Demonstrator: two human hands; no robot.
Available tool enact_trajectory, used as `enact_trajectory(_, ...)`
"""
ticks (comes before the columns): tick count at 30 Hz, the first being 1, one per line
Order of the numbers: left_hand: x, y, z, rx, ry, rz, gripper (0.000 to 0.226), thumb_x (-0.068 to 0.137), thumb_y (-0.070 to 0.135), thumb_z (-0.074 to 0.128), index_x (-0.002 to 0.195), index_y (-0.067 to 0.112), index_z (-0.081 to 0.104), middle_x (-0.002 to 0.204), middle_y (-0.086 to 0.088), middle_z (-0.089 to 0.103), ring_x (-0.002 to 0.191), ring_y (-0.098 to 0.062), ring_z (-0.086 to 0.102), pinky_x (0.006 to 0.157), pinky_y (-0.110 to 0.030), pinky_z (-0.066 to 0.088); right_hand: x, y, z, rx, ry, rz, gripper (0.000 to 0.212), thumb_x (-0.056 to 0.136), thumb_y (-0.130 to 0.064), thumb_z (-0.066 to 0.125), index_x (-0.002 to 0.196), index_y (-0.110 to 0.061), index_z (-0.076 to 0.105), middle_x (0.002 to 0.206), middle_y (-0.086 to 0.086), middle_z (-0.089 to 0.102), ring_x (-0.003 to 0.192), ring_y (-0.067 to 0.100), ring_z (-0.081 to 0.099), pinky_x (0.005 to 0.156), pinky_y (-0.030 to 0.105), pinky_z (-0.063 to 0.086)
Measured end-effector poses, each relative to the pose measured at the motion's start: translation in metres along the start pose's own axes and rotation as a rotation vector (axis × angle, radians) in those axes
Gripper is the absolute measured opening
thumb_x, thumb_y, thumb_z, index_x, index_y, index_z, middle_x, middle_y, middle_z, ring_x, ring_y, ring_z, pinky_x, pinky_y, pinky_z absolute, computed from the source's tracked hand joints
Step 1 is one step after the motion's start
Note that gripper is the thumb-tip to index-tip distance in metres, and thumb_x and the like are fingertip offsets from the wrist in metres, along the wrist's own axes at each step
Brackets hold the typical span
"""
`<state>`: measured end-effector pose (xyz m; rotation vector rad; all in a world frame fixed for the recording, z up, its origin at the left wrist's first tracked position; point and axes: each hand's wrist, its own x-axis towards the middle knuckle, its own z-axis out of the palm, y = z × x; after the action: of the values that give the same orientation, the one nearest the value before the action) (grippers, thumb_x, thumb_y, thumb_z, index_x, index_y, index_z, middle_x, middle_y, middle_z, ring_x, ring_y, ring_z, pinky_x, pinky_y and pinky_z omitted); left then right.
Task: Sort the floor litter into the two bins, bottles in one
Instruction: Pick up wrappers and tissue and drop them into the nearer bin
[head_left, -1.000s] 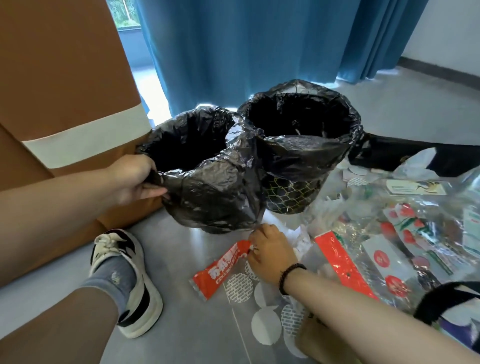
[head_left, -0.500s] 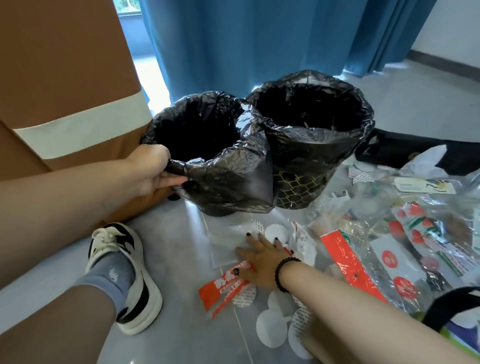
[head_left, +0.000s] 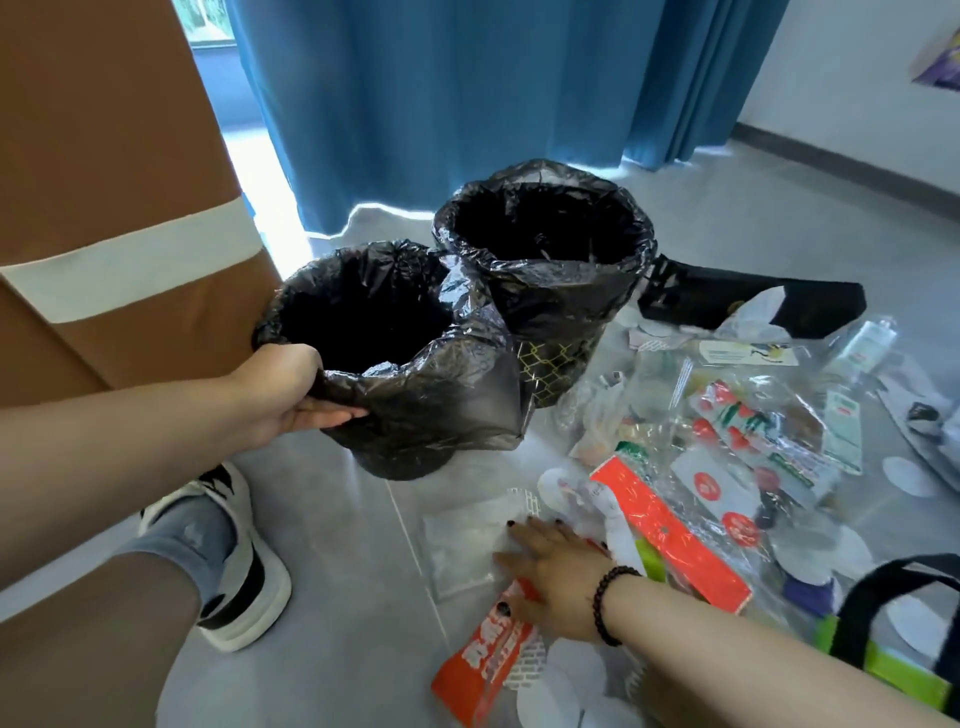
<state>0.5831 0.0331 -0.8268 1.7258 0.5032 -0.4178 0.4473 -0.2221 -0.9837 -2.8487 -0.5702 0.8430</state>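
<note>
Head view shows the left hand (head_left: 283, 387) has dragged the nearer black-bagged bin (head_left: 395, 364) closer, its fingers gripping the crinkled liner rim; the farther black-lined mesh bin (head_left: 545, 260) stands touching it. Half a second on, the right hand (head_left: 550, 566) stays flat, fingers spread, pressing a clear plastic pouch (head_left: 462, 540) beside the glossy orange snack wrapper (head_left: 488, 660) on the grey floor. Nothing is binned yet, I'd say; a clear bottle (head_left: 865, 343) lies far right.

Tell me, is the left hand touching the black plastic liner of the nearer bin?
Touching. The head view shows the left hand gripping the black plastic liner at the nearer bin's rim.
</note>
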Motion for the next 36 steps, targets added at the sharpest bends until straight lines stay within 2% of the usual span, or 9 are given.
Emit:
enact_trajectory(6,-0.040,-0.010,0.011,0.118,-0.105,-0.080,0.038,0.099,0.021,0.034,0.130,0.000,0.043,0.103,-0.026,0.068,0.060,-0.031,0.072,0.048,-0.032,0.059,-0.023,-0.005,0.001,-0.127,0.009,-0.106,0.055,0.090,-0.046,0.052,0.136,-0.018,0.046,0.153,0.002,0.027,0.147,0.023,0.003,0.118,0.047,-0.005)
enact_trajectory(13,-0.098,0.000,0.028,0.914,-0.336,-0.159,0.113,0.070,0.091,0.005,0.147,0.011,0.026,0.098,-0.026,0.070,0.075,-0.032,0.074,0.073,-0.037,0.058,-0.052,-0.009,-0.010,-0.167,0.253,-0.114,0.022,0.091,-0.020,0.047,0.106,-0.012,0.060,0.115,0.008,0.062,0.115,0.028,0.050,0.105,0.039,0.031)
enact_trajectory(16,-0.118,0.012,0.025,1.550,-0.312,0.066,0.130,0.047,0.100,-0.003,0.121,0.013,0.060,0.084,-0.012,0.072,0.068,-0.024,0.073,0.066,-0.032,0.058,-0.082,-0.005,-0.042,-0.071,0.333,-0.112,0.018,0.092,-0.025,0.048,0.102,-0.016,0.059,0.107,0.007,0.064,0.103,0.028,0.057,0.083,0.034,0.043)
enact_trajectory(18,-0.132,0.019,0.028,1.848,-0.212,0.346,0.091,0.072,0.086,0.011,0.100,0.020,0.066,0.081,-0.002,0.071,0.074,-0.018,0.070,0.066,-0.029,0.054,-0.109,0.000,-0.071,-0.041,0.376,-0.154,0.014,0.092,-0.025,0.050,0.099,-0.018,0.060,0.101,0.004,0.066,0.096,0.023,0.059,0.076,0.030,0.041)
enact_trajectory(20,-0.144,0.027,0.037,1.711,-0.228,0.547,0.052,0.090,0.064,0.034,0.085,0.019,0.061,0.090,0.002,0.071,0.086,-0.015,0.067,0.077,-0.029,0.053,-0.138,0.006,-0.104,-0.035,0.394,-0.171,0.011,0.092,-0.025,0.053,0.095,-0.018,0.061,0.094,-0.001,0.067,0.088,0.016,0.059,0.075,0.026,0.044)
enact_trajectory(23,-0.164,0.041,0.055,1.166,-0.516,0.656,0.025,0.091,0.049,0.052,0.099,0.028,0.062,0.094,0.007,0.072,0.092,-0.013,0.065,0.083,-0.028,0.055,-0.177,0.008,-0.155,-0.021,0.520,-0.170,0.004,0.089,-0.024,0.060,0.089,-0.022,0.063,0.084,-0.008,0.068,0.078,0.008,0.061,0.072,0.028,0.051)
enact_trajectory(26,-0.183,0.050,0.078,0.920,-0.593,0.804,0.027,0.085,0.047,0.059,0.101,0.027,0.065,0.092,0.007,0.072,0.088,-0.014,0.067,0.082,-0.033,0.055,-0.209,0.005,-0.193,0.003,0.695,-0.167,0.003,0.085,-0.018,0.064,0.083,-0.018,0.066,0.076,-0.007,0.068,0.069,0.005,0.061,0.067,0.018,0.049)
enact_trajectory(30,-0.201,0.057,0.098,0.814,-0.593,0.944,0.016,0.086,0.026,0.066,0.072,0.019,0.065,0.071,0.009,0.071,0.065,-0.005,0.061,0.068,-0.022,0.049,-0.243,0.004,-0.219,0.097,0.860,-0.073,0.004,0.081,-0.018,0.069,0.078,-0.021,0.067,0.072,-0.010,0.067,0.067,0.003,0.062,0.063,0.012,0.047)
enact_trajectory(36,-0.216,0.054,0.116,0.384,-0.719,0.672,0.033,0.096,0.036,0.051,0.094,0.007,0.066,0.082,-0.006,0.073,0.069,-0.013,0.064,0.063,-0.023,0.048,-0.259,0.014,-0.222,-0.043,0.880,-0.015,0.009,0.082,-0.026,0.065,0.075,-0.021,0.064,0.068,-0.009,0.064,0.062,0.007,0.058,0.061,0.025,0.050)
